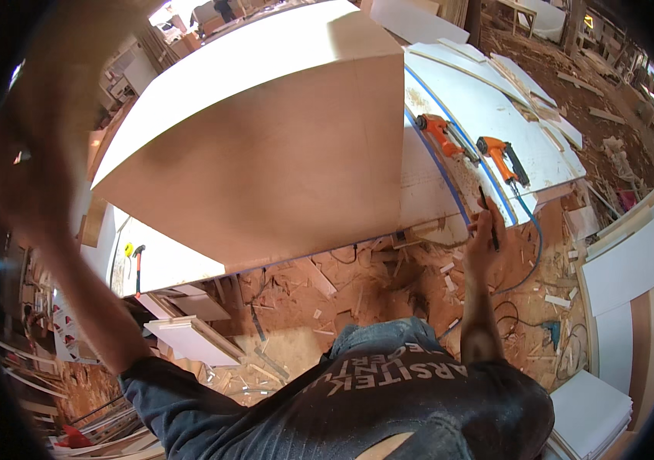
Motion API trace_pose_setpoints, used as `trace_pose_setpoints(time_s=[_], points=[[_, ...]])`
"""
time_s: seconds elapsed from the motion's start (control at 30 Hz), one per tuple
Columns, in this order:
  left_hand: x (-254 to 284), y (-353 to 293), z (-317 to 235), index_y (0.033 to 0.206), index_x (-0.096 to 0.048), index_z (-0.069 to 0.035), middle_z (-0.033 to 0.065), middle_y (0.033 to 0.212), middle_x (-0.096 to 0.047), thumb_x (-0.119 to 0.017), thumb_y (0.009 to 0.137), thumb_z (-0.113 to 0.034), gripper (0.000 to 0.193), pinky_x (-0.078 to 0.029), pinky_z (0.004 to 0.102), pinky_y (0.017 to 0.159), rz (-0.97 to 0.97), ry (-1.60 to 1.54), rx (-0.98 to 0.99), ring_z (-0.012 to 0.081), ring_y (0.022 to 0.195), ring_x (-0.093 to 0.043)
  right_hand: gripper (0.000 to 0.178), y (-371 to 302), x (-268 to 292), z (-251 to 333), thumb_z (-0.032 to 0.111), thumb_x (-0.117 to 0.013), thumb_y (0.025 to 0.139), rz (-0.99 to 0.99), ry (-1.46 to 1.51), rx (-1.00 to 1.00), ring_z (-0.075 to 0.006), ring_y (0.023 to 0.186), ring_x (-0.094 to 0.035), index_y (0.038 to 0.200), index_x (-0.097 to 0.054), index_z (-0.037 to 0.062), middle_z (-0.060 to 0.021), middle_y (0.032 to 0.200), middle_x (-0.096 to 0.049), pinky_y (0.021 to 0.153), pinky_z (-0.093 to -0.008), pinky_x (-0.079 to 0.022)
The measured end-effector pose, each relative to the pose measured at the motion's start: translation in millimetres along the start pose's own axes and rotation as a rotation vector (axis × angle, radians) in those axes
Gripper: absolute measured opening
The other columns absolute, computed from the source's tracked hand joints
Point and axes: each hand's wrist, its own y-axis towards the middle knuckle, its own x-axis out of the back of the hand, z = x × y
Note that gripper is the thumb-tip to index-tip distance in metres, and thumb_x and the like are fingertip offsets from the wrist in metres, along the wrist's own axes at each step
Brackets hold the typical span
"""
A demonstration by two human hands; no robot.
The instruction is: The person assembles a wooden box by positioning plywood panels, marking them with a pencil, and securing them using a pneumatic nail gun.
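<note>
My right hand (484,234) is closed around a slim, dark pencil (483,198), just off the near edge of the white worktop (522,138). Raised high at the far left, my left hand (31,180) is blurred and its fingers cannot be made out. A large box-like wooden piece (281,161) with a plain brown face and a pale, curved top lies between my hands. Beyond my right hand, an orange nail gun (440,136) and a second orange nail gun (500,159) lie on the worktop among curved strips with blue edges.
A hammer (139,268) and a yellow tape measure (129,249) lie at the worktop's left end. A blue air hose (539,245) drops to a floor strewn with wood scraps. A drill (552,333) rests there. White panels (591,414) are stacked at the lower right.
</note>
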Motion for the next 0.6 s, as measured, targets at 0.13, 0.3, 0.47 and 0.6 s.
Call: trace_pose_setpoints(time_s=[0.13, 0.3, 0.47, 0.6], points=[[-61, -54, -87, 0.103, -0.067, -0.014, 0.007, 0.091, -0.064, -0.079, 0.08, -0.011, 0.026, -0.053, 0.0406, 0.074, 0.028, -0.274, -0.277, 0.0252, 0.082, -0.065, 0.039, 6, -4, 15, 0.021, -0.054, 0.105, -0.037, -0.156, 0.037, -0.0136, 0.084, -0.066, 0.131, -0.064, -0.0066, -0.0184, 0.113, -0.074, 0.065, -0.0276, -0.052], [-90, -77, -112, 0.112, -0.065, -0.01, 0.0105, 0.11, -0.071, -0.08, 0.081, -0.023, 0.037, -0.057, 0.0424, 0.085, 0.339, -0.458, -0.243, 0.0321, 0.103, -0.069, 0.038, 17, -3, -2, 0.019, -0.054, 0.104, 0.005, -0.154, 0.037, -0.0114, 0.077, -0.062, 0.13, -0.065, -0.0072, -0.0135, 0.101, -0.073, 0.062, -0.0268, -0.05], [-129, -65, -125, 0.12, -0.066, -0.009, 0.0111, 0.122, -0.073, -0.075, 0.072, -0.053, 0.066, -0.06, 0.0418, 0.085, 0.463, -0.523, -0.212, 0.0304, 0.11, -0.072, 0.036, 37, -11, -20, 0.017, -0.053, 0.105, 0.009, -0.161, -0.005, -0.01, 0.072, -0.058, 0.129, -0.065, -0.0064, -0.0091, 0.095, -0.07, 0.059, -0.0267, -0.048], [-135, -61, -132, 0.115, -0.067, -0.009, 0.0094, 0.118, -0.075, -0.076, 0.075, -0.051, 0.058, -0.062, 0.0398, 0.083, 0.487, -0.512, -0.185, 0.0288, 0.109, -0.072, 0.033, 41, -15, -32, 0.016, -0.052, 0.107, 0.026, -0.121, -0.034, -0.0134, 0.08, -0.065, 0.129, -0.065, -0.0046, -0.0139, 0.111, -0.073, 0.062, -0.0261, -0.05]])
